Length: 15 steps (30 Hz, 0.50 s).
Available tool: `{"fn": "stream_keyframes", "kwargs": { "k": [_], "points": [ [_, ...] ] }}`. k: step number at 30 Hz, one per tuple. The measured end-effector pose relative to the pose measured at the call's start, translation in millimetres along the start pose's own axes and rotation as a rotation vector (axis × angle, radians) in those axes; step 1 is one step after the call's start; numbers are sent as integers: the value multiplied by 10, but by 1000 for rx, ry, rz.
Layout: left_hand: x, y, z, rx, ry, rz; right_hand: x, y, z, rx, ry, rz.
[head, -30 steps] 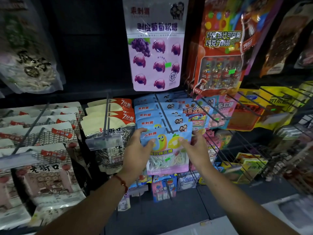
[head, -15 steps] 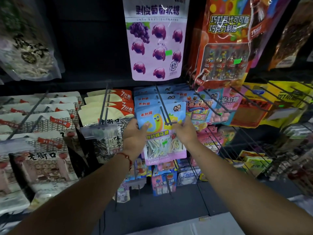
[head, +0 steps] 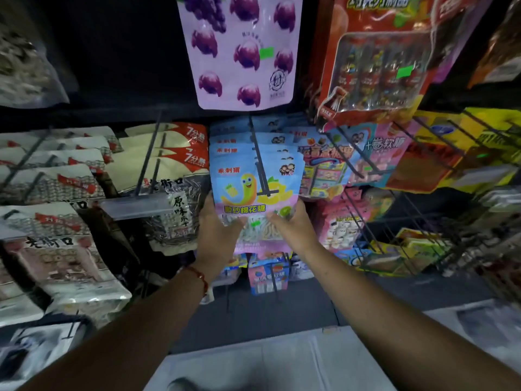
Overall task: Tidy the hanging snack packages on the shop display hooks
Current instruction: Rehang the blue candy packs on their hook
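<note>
A row of light-blue marshmallow candy packages (head: 248, 176) with a yellow worm cartoon hangs on a dark metal hook (head: 260, 165) in the middle of the display. My left hand (head: 218, 230) holds the front package's lower left edge, thumb across its face. My right hand (head: 293, 227) holds its lower right edge the same way. The package's lower half is partly hidden behind both hands. Several identical packages are stacked behind it on the same hook.
Sunflower seed bags (head: 166, 176) hang on hooks to the left. A purple grape gummy bag (head: 242, 52) hangs above, a red candy pack (head: 375, 69) to its right. Pink and yellow packs (head: 386, 153) fill wire hooks on the right. Small boxes (head: 267, 275) hang below.
The front blue package has slid back along the hook against the stack. Both hands moved from its upper sides down to its lower edges. The view has tilted closer and downward.
</note>
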<state>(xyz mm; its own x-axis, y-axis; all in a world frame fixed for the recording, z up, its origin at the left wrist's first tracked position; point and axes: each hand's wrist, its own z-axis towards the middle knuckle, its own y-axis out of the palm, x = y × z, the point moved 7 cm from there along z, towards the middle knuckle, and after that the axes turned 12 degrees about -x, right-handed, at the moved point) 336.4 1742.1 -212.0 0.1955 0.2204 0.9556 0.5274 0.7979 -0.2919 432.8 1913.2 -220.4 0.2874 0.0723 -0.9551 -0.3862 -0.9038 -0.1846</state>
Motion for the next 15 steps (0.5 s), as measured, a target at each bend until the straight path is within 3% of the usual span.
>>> {"fn": "stream_keyframes", "kwargs": {
  "k": [7,15],
  "points": [
    [100,85,23,-30,-25,-18,9,-24,142,31,59,28],
    [-155,-12,91,-215,-99,-94,-82,-48,18,63,160,116]
  ]
}}
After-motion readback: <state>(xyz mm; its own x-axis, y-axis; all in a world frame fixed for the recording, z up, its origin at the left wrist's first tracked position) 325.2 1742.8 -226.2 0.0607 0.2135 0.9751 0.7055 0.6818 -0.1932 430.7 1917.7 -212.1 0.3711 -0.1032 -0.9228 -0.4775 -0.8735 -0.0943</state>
